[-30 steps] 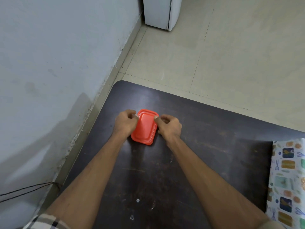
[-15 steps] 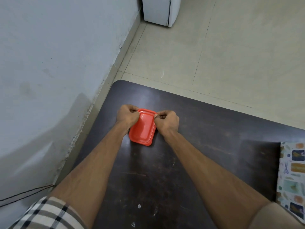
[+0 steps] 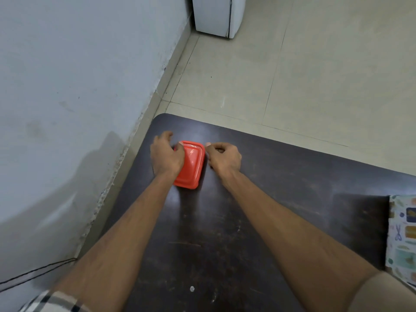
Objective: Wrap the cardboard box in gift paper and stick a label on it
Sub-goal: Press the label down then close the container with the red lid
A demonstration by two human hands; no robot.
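A small red plastic box (image 3: pixel 191 164) with a snap lid lies on the dark table (image 3: pixel 225 233), near its far left corner. My left hand (image 3: pixel 165 154) grips the box's left side, thumb on the lid's far left corner and fingers curled round the edge. My right hand (image 3: pixel 222 157) is at the box's right edge with curled fingers, its thumb tip and fingertips against the lid rim. A sheet of patterned gift paper (image 3: pixel 403 239) lies at the table's right edge, cut off by the frame. No cardboard box or label is in view.
A pale wall (image 3: pixel 67 109) runs close along the table's left side, with a black cable (image 3: pixel 33 273) at its foot. Beyond the table's far edge is tiled floor (image 3: pixel 292 75). A white appliance (image 3: pixel 217 15) stands in the far corner.
My left hand has slid further over the box's left side and covers more of it. My right hand has eased outward to the box's right rim. The box stays in place.
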